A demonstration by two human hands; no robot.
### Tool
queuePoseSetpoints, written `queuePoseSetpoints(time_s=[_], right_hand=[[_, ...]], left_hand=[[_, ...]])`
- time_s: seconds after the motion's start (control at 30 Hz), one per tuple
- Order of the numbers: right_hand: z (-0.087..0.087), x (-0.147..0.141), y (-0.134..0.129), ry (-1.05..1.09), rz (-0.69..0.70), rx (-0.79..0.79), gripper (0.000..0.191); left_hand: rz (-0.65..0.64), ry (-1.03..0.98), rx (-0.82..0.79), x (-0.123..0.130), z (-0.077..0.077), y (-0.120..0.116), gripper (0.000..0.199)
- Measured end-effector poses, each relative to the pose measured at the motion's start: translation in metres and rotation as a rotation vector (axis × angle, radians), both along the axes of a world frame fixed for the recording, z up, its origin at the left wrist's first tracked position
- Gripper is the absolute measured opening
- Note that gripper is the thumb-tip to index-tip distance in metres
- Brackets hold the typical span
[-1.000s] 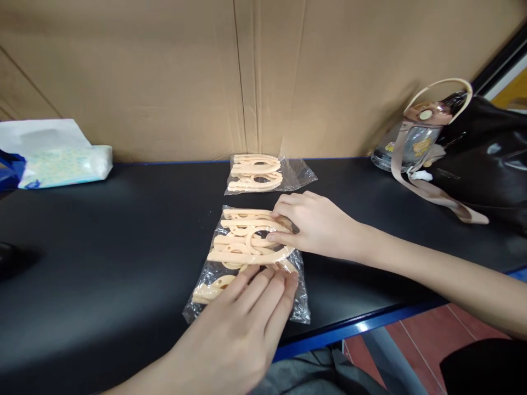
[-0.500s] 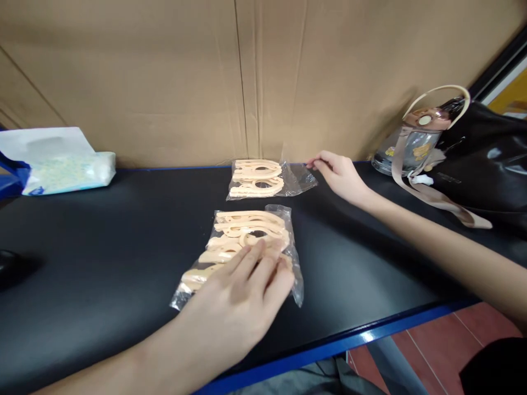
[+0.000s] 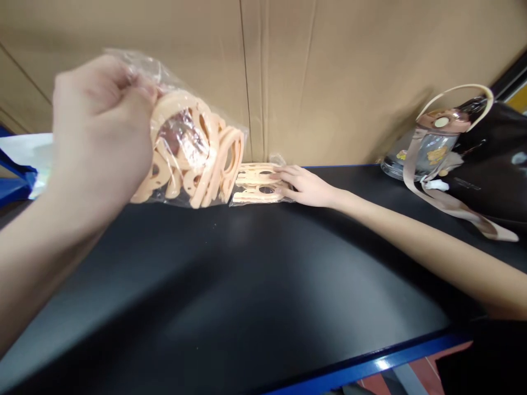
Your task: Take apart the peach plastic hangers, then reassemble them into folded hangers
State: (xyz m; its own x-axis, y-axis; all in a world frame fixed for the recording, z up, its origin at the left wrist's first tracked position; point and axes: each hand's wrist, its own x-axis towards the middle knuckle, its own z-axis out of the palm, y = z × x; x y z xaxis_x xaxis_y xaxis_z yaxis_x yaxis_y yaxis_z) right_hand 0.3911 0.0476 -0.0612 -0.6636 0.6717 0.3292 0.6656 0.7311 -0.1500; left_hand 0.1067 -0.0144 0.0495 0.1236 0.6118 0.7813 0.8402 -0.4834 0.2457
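Observation:
My left hand (image 3: 105, 118) is raised at the left, its fingers closed on the top edge of a clear plastic bag of folding hangers (image 3: 201, 153). The cream plastic pieces in it hang tilted above the tabletop. At the back of the table a second clear bag of folding hangers (image 3: 256, 182) lies flat against the cardboard. My right hand (image 3: 307, 185) rests on the right end of that bag, fingers stretched out and a little apart. Its fingertips touch the pieces through the plastic.
The black tabletop (image 3: 263, 285) has a blue front edge. Brown cardboard (image 3: 349, 82) stands behind it. At right are a clear bottle (image 3: 436, 142) with a strap and a black bag (image 3: 494, 164). A tissue pack (image 3: 24, 148) at left is partly hidden by my left hand.
My left hand has lifted the nearer bag of folding hangers off the table, up and to the left. My right hand has moved left from the far bag's loose plastic end onto its pieces.

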Motion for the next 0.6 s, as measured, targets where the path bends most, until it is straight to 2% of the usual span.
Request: queuePoseSetpoints(time_s=[0.03,0.07,0.17,0.2,0.23,0.33,0.4,0.5,0.6], right_hand=[[0.0,-0.003,0.0,-0.033,-0.004,0.016,0.05],[0.0,-0.005,-0.001,-0.05,-0.014,0.023,0.051],[-0.002,-0.006,-0.001,-0.054,-0.031,0.004,0.05],[-0.004,-0.006,-0.001,-0.031,-0.023,-0.014,0.049],[-0.005,-0.006,0.0,0.002,-0.011,-0.038,0.048],[-0.011,-0.005,0.002,0.101,0.008,-0.112,0.039],[-0.014,-0.004,0.002,0.128,0.007,-0.143,0.034],[-0.011,0.0,0.002,0.148,0.028,-0.163,0.03],[0.004,0.011,0.003,0.147,0.078,-0.195,0.028]], left_hand=[[0.02,-0.11,-0.004,0.006,0.003,0.007,0.033],[0.047,-0.123,0.058,0.014,0.003,0.013,0.029],[0.178,0.104,0.139,0.047,-0.009,0.025,0.033],[0.141,0.288,0.126,0.059,-0.019,0.028,0.036],[0.068,0.387,0.1,0.07,-0.03,0.031,0.035],[-0.137,0.582,0.072,0.095,-0.066,0.037,0.031],[-0.236,0.672,0.072,0.102,-0.084,0.038,0.032],[-0.267,0.724,0.07,0.1,-0.097,0.038,0.034],[-0.244,0.74,0.048,0.091,-0.1,0.037,0.034]])
